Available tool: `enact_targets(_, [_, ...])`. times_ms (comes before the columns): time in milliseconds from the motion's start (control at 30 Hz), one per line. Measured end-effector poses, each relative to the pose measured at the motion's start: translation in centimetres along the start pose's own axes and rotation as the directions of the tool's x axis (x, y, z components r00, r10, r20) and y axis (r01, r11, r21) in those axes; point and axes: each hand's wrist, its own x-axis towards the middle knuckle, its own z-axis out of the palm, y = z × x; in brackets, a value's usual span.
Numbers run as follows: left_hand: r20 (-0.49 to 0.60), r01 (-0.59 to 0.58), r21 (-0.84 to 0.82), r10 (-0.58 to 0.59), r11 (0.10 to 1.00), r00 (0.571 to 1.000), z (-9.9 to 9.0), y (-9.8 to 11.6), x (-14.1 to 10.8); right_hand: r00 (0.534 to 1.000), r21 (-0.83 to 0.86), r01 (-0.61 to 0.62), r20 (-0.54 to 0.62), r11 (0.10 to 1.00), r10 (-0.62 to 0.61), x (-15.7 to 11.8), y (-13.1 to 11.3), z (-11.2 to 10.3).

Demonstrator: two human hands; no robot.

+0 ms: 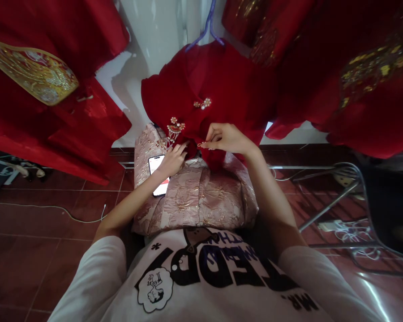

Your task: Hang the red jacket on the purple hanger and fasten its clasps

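Observation:
A red garment (221, 85) hangs from a purple hanger (206, 29), its lower part reaching down over my lap. My left hand (173, 159) grips a fold of it near the lower edge, fingertips partly hidden in the cloth. My right hand (229, 137) pinches a small gold beaded clasp (201, 145) between thumb and fingers, just right of the left fingertips. On the garment's front sit a flower-shaped gold and pearl clasp (203, 103) and a brooch with hanging pearl strands (175, 129).
Pink brocade fabric (195, 197) covers my lap, with a lit phone (159, 176) lying on it. Red garments (53, 120) with gold embroidery hang at both sides. A metal-framed chair (359, 192) stands at right near white cables (356, 235). Another cable (67, 212) crosses the tiled floor.

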Motion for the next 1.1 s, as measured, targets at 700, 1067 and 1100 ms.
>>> enact_targets(700, [-0.184,0.115,-0.822,-0.450,0.558,0.874,0.9,-2.4,1.6,0.996,0.002,-0.025,-0.081,1.000,0.025,1.9,1.9,5.0])
enact_targets(1067, [-0.045,0.119,-0.952,-0.512,0.282,0.858,1.2,-3.6,2.0,0.963,-0.196,-0.024,-0.267,0.980,-0.030,2.5,4.0,9.2])
enact_targets(1100, [-0.045,0.123,-0.950,-0.515,0.287,0.856,1.2,-3.7,2.0,0.964,-0.209,-0.022,-0.265,0.978,-0.035,2.5,4.1,9.3])
